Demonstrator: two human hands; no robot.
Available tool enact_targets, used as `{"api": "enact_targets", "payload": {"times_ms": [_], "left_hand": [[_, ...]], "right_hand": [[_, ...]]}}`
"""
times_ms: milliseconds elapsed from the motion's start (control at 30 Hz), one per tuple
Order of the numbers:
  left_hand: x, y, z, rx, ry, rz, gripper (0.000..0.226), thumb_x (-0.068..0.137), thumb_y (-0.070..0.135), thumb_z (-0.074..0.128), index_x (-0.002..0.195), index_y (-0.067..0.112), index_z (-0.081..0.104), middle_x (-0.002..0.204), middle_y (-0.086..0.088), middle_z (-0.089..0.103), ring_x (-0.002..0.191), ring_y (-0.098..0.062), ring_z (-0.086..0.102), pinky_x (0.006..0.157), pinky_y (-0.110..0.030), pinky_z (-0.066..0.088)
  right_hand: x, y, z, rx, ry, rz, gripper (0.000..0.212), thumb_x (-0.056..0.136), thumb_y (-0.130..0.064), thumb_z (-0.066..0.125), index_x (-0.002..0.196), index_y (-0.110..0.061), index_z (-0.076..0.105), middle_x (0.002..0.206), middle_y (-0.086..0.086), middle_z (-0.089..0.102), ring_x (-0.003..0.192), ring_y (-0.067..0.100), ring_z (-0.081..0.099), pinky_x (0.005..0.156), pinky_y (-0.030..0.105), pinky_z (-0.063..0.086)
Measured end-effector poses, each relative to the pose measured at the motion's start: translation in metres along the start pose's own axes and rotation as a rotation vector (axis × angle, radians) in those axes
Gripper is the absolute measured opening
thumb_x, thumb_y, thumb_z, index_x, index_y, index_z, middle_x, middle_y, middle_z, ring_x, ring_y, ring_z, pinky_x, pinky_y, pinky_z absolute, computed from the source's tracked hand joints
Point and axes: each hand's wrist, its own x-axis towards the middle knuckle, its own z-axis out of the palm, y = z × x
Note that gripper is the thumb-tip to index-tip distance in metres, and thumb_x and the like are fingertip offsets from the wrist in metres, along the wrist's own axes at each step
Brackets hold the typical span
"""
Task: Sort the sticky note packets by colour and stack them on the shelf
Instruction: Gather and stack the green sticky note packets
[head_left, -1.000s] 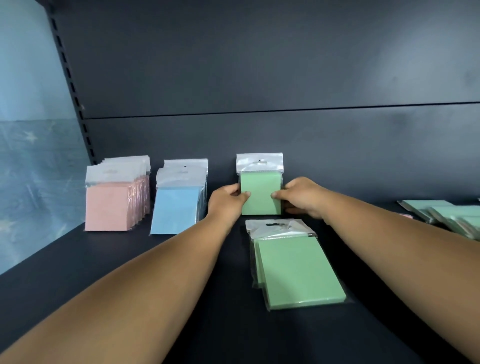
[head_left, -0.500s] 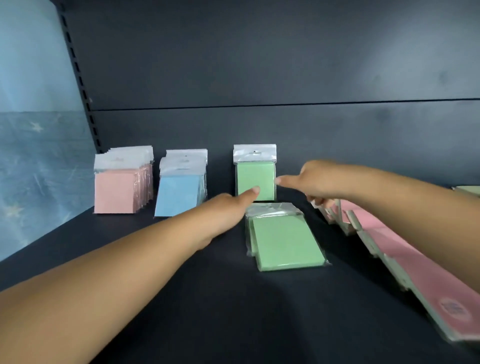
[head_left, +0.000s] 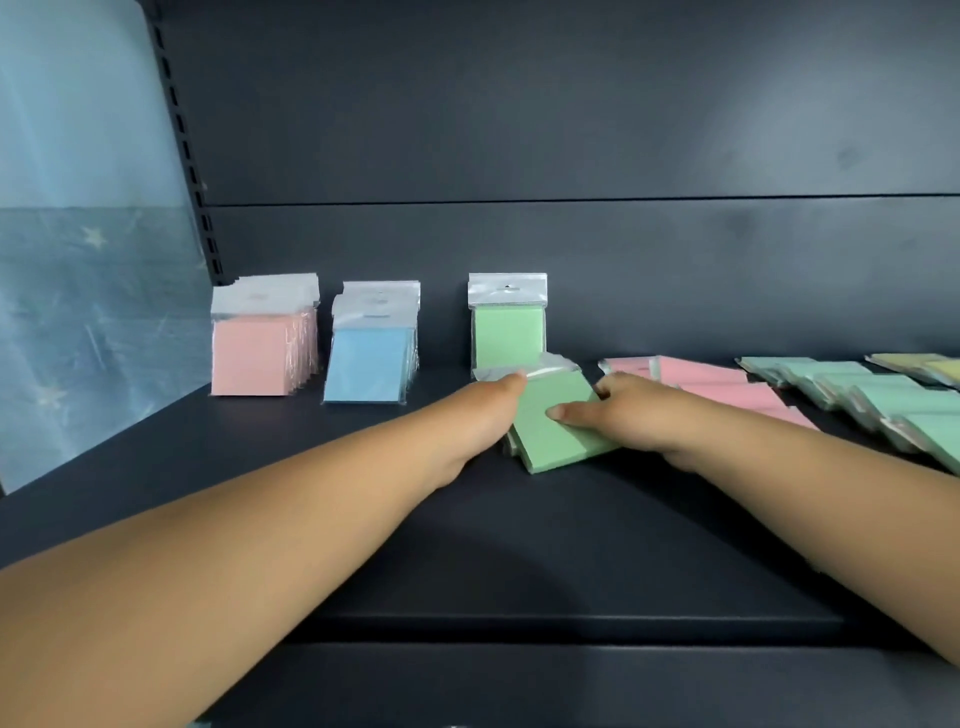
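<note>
Both hands' fingers (head_left: 571, 413) pinch the flat green packets (head_left: 558, 431) from either side on the shelf (head_left: 519, 545).

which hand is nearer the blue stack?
Left. The left hand sits on the flat green packets, just right of the blue stack. The right hand is further right, across those packets.

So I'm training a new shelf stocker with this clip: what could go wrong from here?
Two risks. The flat green packets number more than one, and both hands hold them only at the edges, so a lower one may slip out when lifted. Also, the lone upright green packet stands just behind them; bumping it while adding these could topple it.
</note>
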Motion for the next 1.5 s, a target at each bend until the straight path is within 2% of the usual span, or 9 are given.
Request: {"api": "enact_targets", "payload": {"times_ms": [67, 167, 333, 467, 567, 867, 1033, 1300, 1500], "left_hand": [[0.001, 0.003, 0.001, -0.139, 0.009, -0.019, 0.051, 0.098, 0.043, 0.030, 0.139, 0.015, 0.041, 0.145, -0.004, 0.040, 0.134, -0.021, 0.036, 0.105, -0.031, 0.025], [0.003, 0.010, 0.003, -0.323, 0.011, -0.032, 0.040, 0.097, 0.037, 0.034, 0.124, 0.014, 0.053, 0.126, -0.003, 0.055, 0.120, -0.021, 0.048, 0.102, -0.029, 0.032], [0.003, 0.024, -0.002, -0.561, 0.017, -0.140, 0.030, 0.099, 0.020, 0.031, 0.074, 0.013, 0.047, 0.073, -0.003, 0.052, 0.062, -0.014, 0.049, 0.053, -0.020, 0.040], [0.009, 0.016, -0.001, -0.833, 0.030, -0.200, 0.020, 0.097, 0.013, 0.042, 0.078, 0.007, 0.047, 0.077, -0.007, 0.052, 0.069, -0.014, 0.050, 0.067, -0.030, 0.048], [0.011, 0.014, 0.000, -0.907, -0.026, -0.173, 0.008, 0.095, 0.012, 0.048, 0.090, 0.010, 0.055, 0.077, -0.005, 0.057, 0.067, -0.013, 0.053, 0.053, -0.024, 0.053], [0.005, 0.017, -0.009, -1.005, -0.187, 0.114, 0.024, 0.098, 0.027, 0.042, 0.105, 0.015, 0.061, 0.095, -0.003, 0.073, 0.085, -0.018, 0.070, 0.071, -0.035, 0.056], [0.001, 0.017, -0.004, -0.995, -0.217, 0.214, 0.021, 0.093, 0.018, 0.051, 0.109, 0.009, 0.063, 0.100, -0.007, 0.073, 0.083, -0.018, 0.071, 0.070, -0.030, 0.059], [0.006, 0.009, -0.009, -0.851, -0.234, 0.246, 0.024, 0.089, 0.013, 0.055, 0.111, 0.007, 0.060, 0.105, -0.012, 0.069, 0.092, -0.023, 0.068, 0.077, -0.034, 0.058], [0.013, -0.002, -0.028, -0.478, -0.149, 0.352, 0.024, 0.088, 0.001, 0.053, 0.109, 0.012, 0.060, 0.101, 0.004, 0.066, 0.090, -0.004, 0.062, 0.082, -0.011, 0.049]], "right_hand": [[0.008, 0.000, -0.003, 0.399, -0.004, 0.011, 0.030, 0.083, -0.030, 0.068, 0.101, -0.011, 0.053, 0.103, 0.003, 0.063, 0.093, 0.021, 0.061, 0.083, 0.032, 0.049], [0.013, -0.003, -0.012, 0.748, -0.095, 0.113, 0.011, 0.086, -0.008, 0.063, 0.089, -0.013, 0.054, 0.088, 0.004, 0.064, 0.074, 0.015, 0.061, 0.065, 0.029, 0.050], [0.017, 0.001, -0.015, 0.895, -0.114, 0.228, 0.017, 0.084, -0.002, 0.064, 0.093, -0.014, 0.055, 0.081, 0.003, 0.061, 0.071, 0.014, 0.057, 0.056, 0.030, 0.045], [0.020, 0.005, -0.016, 0.989, -0.064, 0.252, 0.015, 0.084, -0.003, 0.063, 0.082, -0.014, 0.054, 0.078, 0.002, 0.060, 0.069, 0.013, 0.056, 0.055, 0.029, 0.043], [0.021, 0.006, -0.018, 1.081, 0.026, 0.206, 0.017, 0.083, -0.005, 0.065, 0.077, -0.015, 0.053, 0.075, 0.000, 0.060, 0.067, 0.013, 0.056, 0.055, 0.029, 0.041], [0.015, 0.006, -0.024, 1.371, 0.131, -0.019, 0.013, 0.081, -0.006, 0.066, 0.092, -0.013, 0.065, 0.079, -0.001, 0.072, 0.071, 0.012, 0.068, 0.062, 0.027, 0.055], [0.011, 0.000, -0.012, 1.306, 0.118, -0.075, 0.003, 0.085, -0.017, 0.064, 0.084, -0.017, 0.066, 0.068, -0.009, 0.072, 0.066, 0.006, 0.067, 0.065, 0.021, 0.053], [0.007, -0.001, -0.002, 1.020, -0.046, -0.108, 0.009, 0.091, -0.024, 0.056, 0.096, -0.022, 0.064, 0.094, -0.005, 0.069, 0.091, 0.014, 0.063, 0.083, 0.030, 0.050], [0.006, 0.003, -0.007, 0.883, -0.095, -0.220, 0.018, 0.094, -0.005, 0.046, 0.100, -0.012, 0.062, 0.100, 0.001, 0.068, 0.088, 0.016, 0.064, 0.081, 0.028, 0.051]]}}
